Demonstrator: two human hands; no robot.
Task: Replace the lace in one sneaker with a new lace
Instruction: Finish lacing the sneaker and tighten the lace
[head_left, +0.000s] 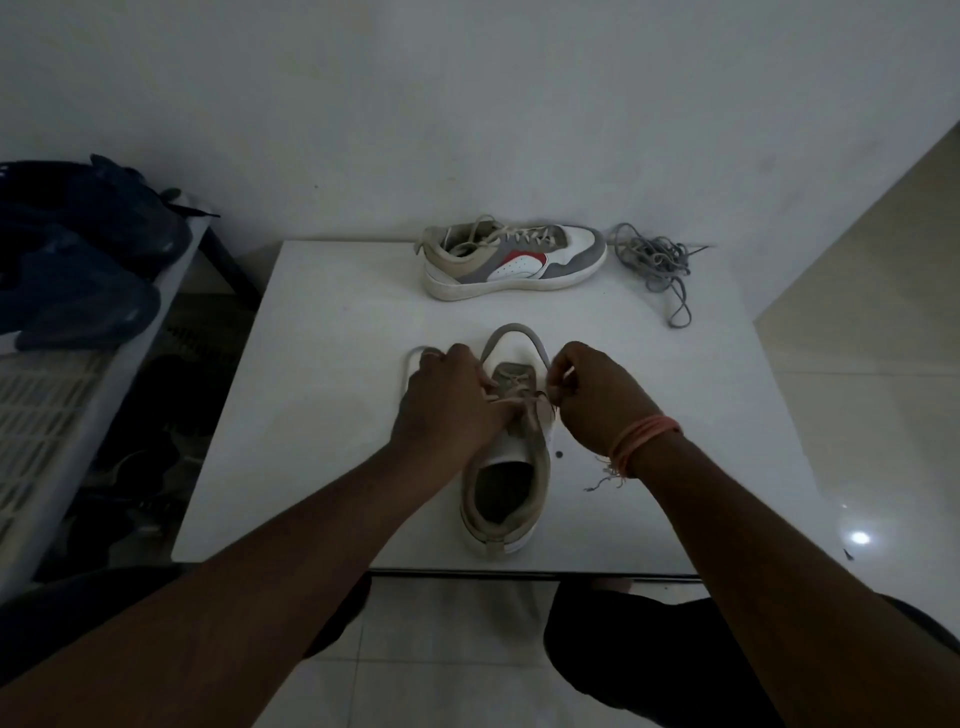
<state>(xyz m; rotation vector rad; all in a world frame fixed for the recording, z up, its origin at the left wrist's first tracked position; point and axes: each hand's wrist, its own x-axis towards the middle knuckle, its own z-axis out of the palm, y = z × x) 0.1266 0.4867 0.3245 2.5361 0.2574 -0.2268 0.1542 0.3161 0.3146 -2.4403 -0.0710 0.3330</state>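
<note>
On the white table (322, 415) the near sneaker (506, 467) stood with its toe pointing away, its opening showing only a dark insole. The left hand (447, 400) gripped its pale lace (415, 358), which looped out to the left; the right hand (597, 400) pinched the other end. The second sneaker (514, 262) lay beyond, beside a tangled grey lace (654, 265).

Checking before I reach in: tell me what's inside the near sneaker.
The near sneaker shows only a dark insole at the heel opening. Further in, toward the toe, is hidden under the tongue, the left hand and the right hand.
</note>
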